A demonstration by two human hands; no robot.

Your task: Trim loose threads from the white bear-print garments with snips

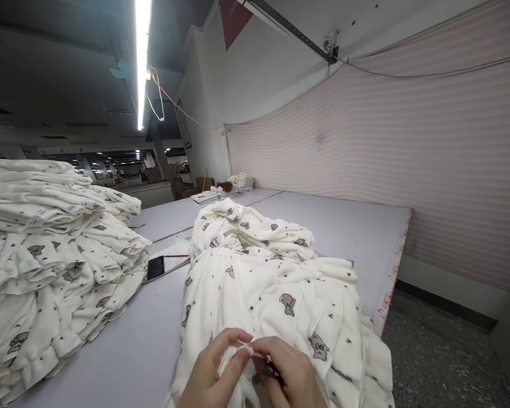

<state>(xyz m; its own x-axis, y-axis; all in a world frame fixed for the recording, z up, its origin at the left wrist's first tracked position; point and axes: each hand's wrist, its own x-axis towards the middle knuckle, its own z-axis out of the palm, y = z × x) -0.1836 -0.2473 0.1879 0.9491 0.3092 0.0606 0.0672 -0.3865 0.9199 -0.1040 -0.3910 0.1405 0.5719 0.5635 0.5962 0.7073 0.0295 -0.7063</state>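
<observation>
My left hand [219, 368] is closed, pinching an edge of white cloth between thumb and fingers. Against it, my right hand [291, 371] is closed around small dark thread snips [272, 369], partly hidden by the fingers. The thumb and forefinger of that hand meet the pinched cloth edge. Under and beyond both hands lies a heap of white garments [263, 289], printed with grey-brown animals and small dark marks. The heap is folded over itself at the far end.
A tall stack of matching white garments [46, 255] stands on the left of the pale table [127, 340]. Between the piles lie a dark phone [155, 267] and a red pen [176, 256] on paper. More folded cloth [241, 181] sits at the far end. A striped curtain [386, 153] hangs right.
</observation>
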